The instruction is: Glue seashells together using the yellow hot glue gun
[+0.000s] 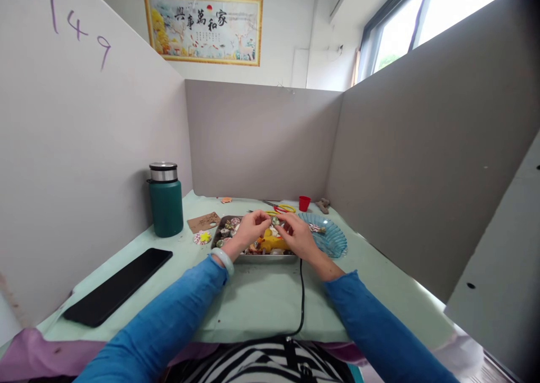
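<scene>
Both my hands meet over a metal tray (219,234) filled with several small colourful pieces. My left hand (250,229) has its fingers pinched together at a small item near the tray's far edge. My right hand (298,234) is closed in a pinch facing it, fingertips almost touching the left ones. What they pinch is too small to name. A yellow object (270,241) lies in the tray between my wrists. A pale bangle (223,259) sits on my left wrist.
A green flask (165,200) stands at the left, a black phone (118,285) nearer me. A blue glass plate (333,238) sits right of the tray. Scissors (280,206) and a red cup (304,203) lie behind. A black cable (302,293) runs towards me. Grey partitions enclose the table.
</scene>
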A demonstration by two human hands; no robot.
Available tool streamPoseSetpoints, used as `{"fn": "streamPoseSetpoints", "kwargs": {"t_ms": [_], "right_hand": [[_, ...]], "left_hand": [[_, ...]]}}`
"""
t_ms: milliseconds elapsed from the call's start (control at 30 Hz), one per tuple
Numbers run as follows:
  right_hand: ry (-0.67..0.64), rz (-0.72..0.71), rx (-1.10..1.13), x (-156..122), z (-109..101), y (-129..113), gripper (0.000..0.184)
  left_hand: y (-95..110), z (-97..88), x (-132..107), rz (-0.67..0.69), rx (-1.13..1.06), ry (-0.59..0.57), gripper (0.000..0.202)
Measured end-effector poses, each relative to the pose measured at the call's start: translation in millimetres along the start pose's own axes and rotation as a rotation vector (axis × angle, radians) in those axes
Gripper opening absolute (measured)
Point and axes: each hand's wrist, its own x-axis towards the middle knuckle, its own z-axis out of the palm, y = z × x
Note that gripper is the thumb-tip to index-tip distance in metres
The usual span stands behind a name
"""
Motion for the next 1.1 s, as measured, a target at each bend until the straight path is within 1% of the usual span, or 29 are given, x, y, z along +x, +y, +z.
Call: {"fn": "streamPoseSetpoints", "kwargs": {"t_ms": [267, 367, 533, 600, 667, 733, 800, 933, 1100], "right_hand": [[-0.025, -0.025, -0.023, -1, 1, 3, 0.023], [-0.053, 0.01, -0.023, -1, 0, 3, 0.024], [-0.048, 0.124, 0.031, 2, 0, 2, 0.024], [-0.032, 0.198, 0.084, 3, 0, 3, 0.026], [-0.033, 0.297, 0.199, 5, 0, 4, 0.029], [-0.064, 0.396, 0.348, 5, 0, 5, 0.035], [-0.107, 0.466, 0.474, 5, -1, 6, 0.039], [-0.144, 0.507, 0.599, 5, -1, 4, 0.039], [-0.169, 0.502, 0.629, 5, -2, -3, 0.038]], "left_hand": [[-7, 0.0, 2, 0.025, 0.098, 0.071, 0.011], [-8, 0.4, 3, 0.018, 0.098, 0.081, 0.012], [-7, -0.3, 2, 0.024, 0.055, 0.034, 0.022], [-5, -1.1, 2, 0.025, 0.059, 0.04, 0.024], [-4, -1.8, 1, 0.004, 0.052, 0.055, 0.024], [-1, -2.5, 0, -0.028, 0.004, 0.059, 0.026], [1, -2.9, -1, -0.07, -0.081, 0.026, 0.03], [4, -3.3, -4, -0.146, -0.246, -0.082, 0.039], [2, -3.9, -3, -0.167, -0.334, -0.114, 0.041]]}}
